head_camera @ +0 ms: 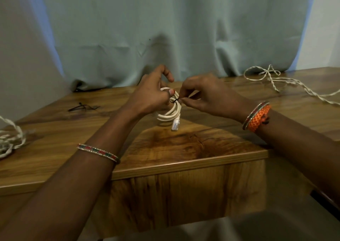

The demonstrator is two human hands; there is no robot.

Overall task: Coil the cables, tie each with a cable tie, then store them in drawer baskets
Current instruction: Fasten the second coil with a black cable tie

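Observation:
A coiled white cable (pixel 172 112) with a clear plug at its lower end hangs above the middle of the wooden table (pixel 184 148). My left hand (pixel 152 93) grips the top of the coil, thumb pressed on it. A thin black cable tie (pixel 176 100) is wrapped around the coil's strands. My right hand (pixel 204 93) pinches the tie's end just right of the coil. Both hands are held a little above the tabletop.
Several loose black cable ties (pixel 82 107) lie on the table at the left. A twisted white cord (pixel 276 82) sprawls at the back right. Another twisted white cord (pixel 11 139) lies at the left edge. A pale curtain (pixel 165 29) hangs behind the table.

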